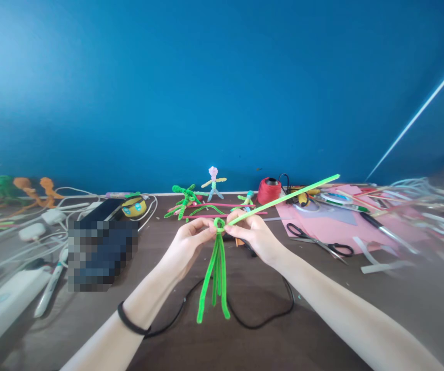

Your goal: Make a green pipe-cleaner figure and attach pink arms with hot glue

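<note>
Between both hands, above the table, hangs a bundle of green pipe cleaners, looped at the top with several legs dangling down. My left hand pinches the bundle at the left of its loop. A lighter green pipe cleaner crosses the bundle just below the loop and sticks out straight to the upper right. My right hand is closed on this lighter one, close to the bundle. How far it is wrapped around the bundle I cannot tell.
Small pipe-cleaner figures stand along the blue wall. Scissors and pink paper lie right, near a red spool. Left are white cables, a power strip and a pixelated dark object. A black cord curves in front.
</note>
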Action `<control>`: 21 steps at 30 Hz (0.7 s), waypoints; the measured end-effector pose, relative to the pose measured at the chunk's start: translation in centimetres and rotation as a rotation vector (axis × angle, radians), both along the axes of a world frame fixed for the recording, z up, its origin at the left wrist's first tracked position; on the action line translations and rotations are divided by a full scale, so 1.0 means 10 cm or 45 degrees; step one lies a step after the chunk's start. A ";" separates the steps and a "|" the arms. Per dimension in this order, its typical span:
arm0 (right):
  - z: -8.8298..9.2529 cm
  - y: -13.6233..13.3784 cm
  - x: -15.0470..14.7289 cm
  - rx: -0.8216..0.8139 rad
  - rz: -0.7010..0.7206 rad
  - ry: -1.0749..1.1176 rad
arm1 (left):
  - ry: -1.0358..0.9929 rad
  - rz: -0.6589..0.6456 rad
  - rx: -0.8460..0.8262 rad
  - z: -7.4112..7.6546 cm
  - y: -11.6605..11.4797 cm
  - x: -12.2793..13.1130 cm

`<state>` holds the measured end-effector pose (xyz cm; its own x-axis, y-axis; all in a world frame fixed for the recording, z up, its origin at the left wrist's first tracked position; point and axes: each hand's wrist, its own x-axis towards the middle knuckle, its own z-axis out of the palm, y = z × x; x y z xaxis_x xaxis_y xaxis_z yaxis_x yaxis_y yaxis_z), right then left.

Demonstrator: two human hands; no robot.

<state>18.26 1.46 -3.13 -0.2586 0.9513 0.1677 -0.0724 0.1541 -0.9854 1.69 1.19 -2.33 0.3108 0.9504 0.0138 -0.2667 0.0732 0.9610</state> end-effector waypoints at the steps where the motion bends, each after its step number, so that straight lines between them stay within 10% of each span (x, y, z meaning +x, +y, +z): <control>1: 0.00 0.00 0.00 -0.006 -0.005 0.007 | -0.006 -0.002 0.006 0.00 0.00 0.00; 21: -0.07 0.03 -0.02 -0.122 0.102 0.207 | -0.156 -0.182 -0.125 -0.05 0.05 -0.03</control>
